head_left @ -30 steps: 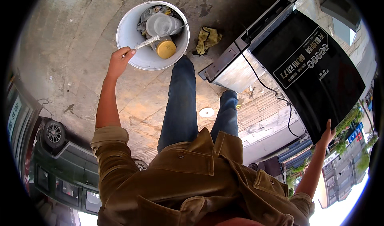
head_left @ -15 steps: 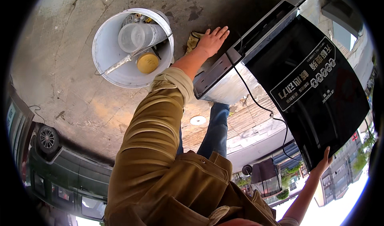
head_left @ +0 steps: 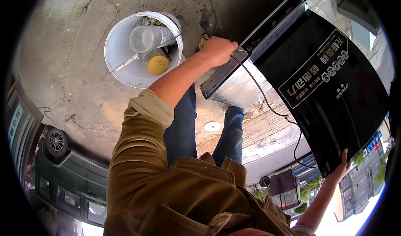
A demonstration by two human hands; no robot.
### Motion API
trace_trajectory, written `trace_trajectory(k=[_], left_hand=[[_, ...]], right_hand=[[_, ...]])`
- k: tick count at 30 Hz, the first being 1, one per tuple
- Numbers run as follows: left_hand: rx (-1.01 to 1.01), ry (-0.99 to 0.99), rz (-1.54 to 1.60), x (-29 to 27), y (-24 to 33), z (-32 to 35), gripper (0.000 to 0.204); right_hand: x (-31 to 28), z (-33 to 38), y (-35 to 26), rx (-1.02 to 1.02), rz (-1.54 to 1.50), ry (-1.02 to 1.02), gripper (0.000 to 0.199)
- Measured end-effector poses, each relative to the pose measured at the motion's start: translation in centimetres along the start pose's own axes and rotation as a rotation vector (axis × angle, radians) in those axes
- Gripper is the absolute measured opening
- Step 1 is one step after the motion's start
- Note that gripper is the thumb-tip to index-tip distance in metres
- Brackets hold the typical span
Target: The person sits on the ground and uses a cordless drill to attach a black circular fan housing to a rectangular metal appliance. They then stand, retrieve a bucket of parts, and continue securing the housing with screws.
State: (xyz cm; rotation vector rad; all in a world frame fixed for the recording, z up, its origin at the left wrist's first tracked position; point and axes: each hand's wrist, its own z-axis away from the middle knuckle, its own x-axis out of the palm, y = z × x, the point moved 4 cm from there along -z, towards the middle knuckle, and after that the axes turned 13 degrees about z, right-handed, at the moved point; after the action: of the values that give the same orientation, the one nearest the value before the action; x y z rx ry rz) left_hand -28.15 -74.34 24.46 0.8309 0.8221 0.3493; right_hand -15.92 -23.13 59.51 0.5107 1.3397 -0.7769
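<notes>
Item, far left: a parked car (head_left: 62, 173) at the picture's rim, well apart from our work.

Item, upper left: a white bucket (head_left: 119, 63) on the concrete floor (head_left: 62, 69), holding a clear plastic jug (head_left: 144, 37), a yellow-lidded can (head_left: 158, 64) and a metal-handled tool (head_left: 125, 63). It stands near our feet.

Item, centre: our left hand (head_left: 217, 50), fingers curled together on the near upper edge of the appliance; whether it grips that edge or only presses on it we cannot tell. Something yellowish (head_left: 203, 41) lies on the floor just behind it.

Item, centre to right: a large kitchen appliance (head_left: 330, 90) with a black glass front and a metal body, tilted, with a black cord (head_left: 267, 106) hanging loose across it.

Item, lower right: our right hand (head_left: 340, 169), fingers spread open against the far lower edge of the glass.

Risk, as we judge it: the tilted appliance could slip off the open right hand, or the dangling cord could snag a leg.
</notes>
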Motion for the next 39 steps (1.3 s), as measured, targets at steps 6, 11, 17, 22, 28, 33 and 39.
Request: trace_trajectory(k=[6, 11, 17, 22, 28, 33, 39], left_hand=[[-0.064, 0.092, -0.188, 2.9, 11.3, 15.0, 0.046], [-0.203, 0.111, -0.177, 4.3, 17.0, 20.2, 0.052], [-0.333, 0.181, -0.112, 5.6, 18.5, 25.7, 0.041], [-0.361, 0.232, -0.006, 6.6, 15.8, 28.3, 0.032], [-0.332, 0.369, 0.092, 6.1, 11.7, 30.2, 0.02], [-0.273, 0.433, 0.152, 5.8, 9.4, 30.3, 0.014], [-0.306, 0.471, 0.261, 5.1, 6.4, 31.8, 0.02]], right_hand=[[0.4, 6.7, -10.8, 0.019, -0.367, -0.119, 0.043], [0.5, 5.6, -10.8, -0.035, -0.681, -0.357, 0.029], [1.3, 7.0, -16.8, -0.281, -0.778, -0.51, 0.019], [5.6, 9.1, -25.2, -0.349, -0.797, -0.609, 0.01], [11.0, 13.8, -36.7, -0.418, -0.722, -0.608, 0.012], [16.7, 14.6, -43.9, -0.453, -0.644, -0.553, 0.014], [21.0, 17.8, -50.5, -0.491, -0.629, -0.42, 0.013]])
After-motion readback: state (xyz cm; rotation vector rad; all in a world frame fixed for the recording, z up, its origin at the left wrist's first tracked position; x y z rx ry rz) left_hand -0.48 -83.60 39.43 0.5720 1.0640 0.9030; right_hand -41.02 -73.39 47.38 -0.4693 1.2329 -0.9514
